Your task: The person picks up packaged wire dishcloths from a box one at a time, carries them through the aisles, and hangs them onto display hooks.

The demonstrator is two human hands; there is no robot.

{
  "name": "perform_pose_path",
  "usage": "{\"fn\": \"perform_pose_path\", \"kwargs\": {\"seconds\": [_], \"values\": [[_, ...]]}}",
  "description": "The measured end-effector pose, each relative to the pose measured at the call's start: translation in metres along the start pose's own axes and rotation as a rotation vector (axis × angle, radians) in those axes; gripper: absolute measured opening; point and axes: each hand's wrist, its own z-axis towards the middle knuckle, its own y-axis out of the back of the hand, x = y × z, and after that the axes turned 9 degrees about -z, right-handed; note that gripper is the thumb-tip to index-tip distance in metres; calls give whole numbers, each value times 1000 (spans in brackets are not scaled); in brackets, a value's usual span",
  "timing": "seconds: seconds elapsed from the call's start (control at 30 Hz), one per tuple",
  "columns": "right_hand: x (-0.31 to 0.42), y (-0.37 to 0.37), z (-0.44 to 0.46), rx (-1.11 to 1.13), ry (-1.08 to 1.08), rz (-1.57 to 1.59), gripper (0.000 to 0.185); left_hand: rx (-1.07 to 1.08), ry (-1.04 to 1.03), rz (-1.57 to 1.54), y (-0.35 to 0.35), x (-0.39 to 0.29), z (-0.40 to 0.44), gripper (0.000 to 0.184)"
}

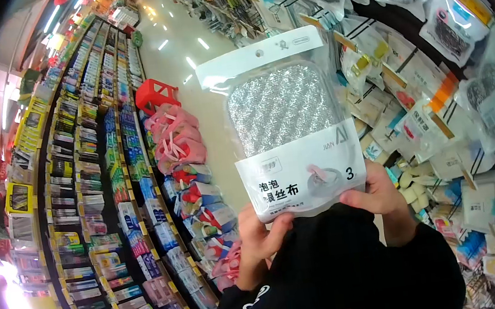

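Observation:
A clear and white package (299, 176) with a silvery, ribbed scouring cloth (279, 108) inside is held up in front of the chest, its printed face toward the camera. My left hand (260, 237) grips the lower left corner, thumb on the front. At the lower right corner my right hand (381, 200) pinches the package the same way. The other fingers of both hands are mostly hidden behind it. A white header strip with a hanging hole runs along the package's top.
Long shelves (88, 192) of small boxed goods line the left. Pink bagged items (178, 141) and a red plastic stool (155, 95) stand beside them. On the right, packaged goods (451, 24) hang from hooks close to my right arm. A shiny aisle floor (174, 34) runs ahead.

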Motion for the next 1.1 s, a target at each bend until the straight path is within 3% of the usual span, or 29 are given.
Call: {"fn": "perform_pose_path", "kwargs": {"seconds": [0.1,0.3,0.37,0.57,0.63,0.83,0.9,0.93,1.1], "values": [[-16,13,18,-20,-48,-6,22,1,61,-36,4,25,26,4],[-25,19,77,69,18,-140,26,104,-107,-23,37,50,81,7],[-36,11,88,-47,-100,27,27,69,-30,-99,50,60,95,9],[-48,-12,161,-162,-121,22,29,65,-34,-329,102,95,154,9],[-44,-11,197,-30,-28,-208,27,79,-110,-323,126,107,176,9],[-69,-41,277,-59,-76,-134,24,97,-140,-370,186,141,218,12],[-95,-52,293,-117,-192,-54,25,-56,236,-618,198,152,226,28],[-100,-58,301,-127,-218,-131,23,4,274,-656,208,171,230,40],[-114,-71,337,-158,-179,-273,23,54,283,-669,233,197,255,44]]}}
